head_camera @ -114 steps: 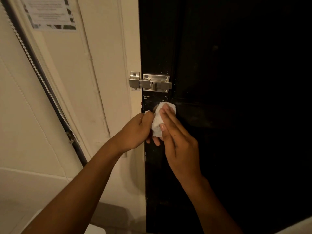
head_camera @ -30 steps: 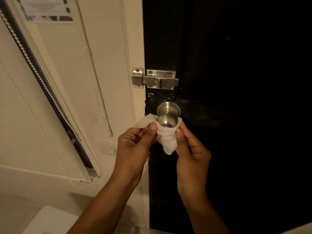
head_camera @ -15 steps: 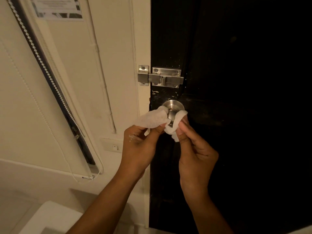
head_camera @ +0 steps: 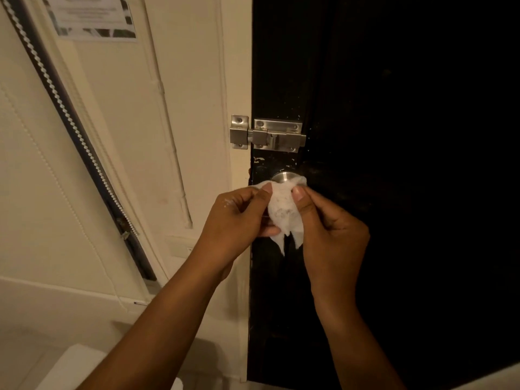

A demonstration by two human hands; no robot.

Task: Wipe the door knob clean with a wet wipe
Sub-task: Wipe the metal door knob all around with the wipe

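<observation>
1. Wiping looks underway: wet wipe (head_camera: 284, 209) drapes over door knob (head_camera: 284, 176) on the dark door (head_camera: 394, 192).
2. Left hand (head_camera: 236, 220) and right hand (head_camera: 332, 229) each pinch a wipe edge.
3. Next move probably calls for drawing it around the knob's underside.

A steel bolt latch (head_camera: 267, 135) bridges the cream frame (head_camera: 239, 80) and the black door (head_camera: 394, 164) at 12 o'clock. A paper notice (head_camera: 92, 18) hangs at 10 o'clock, above a dark blind edge with a bead chain (head_camera: 73, 125) slanting toward 8 o'clock. A wall switch (head_camera: 177, 247) sits at 8 o'clock.
</observation>
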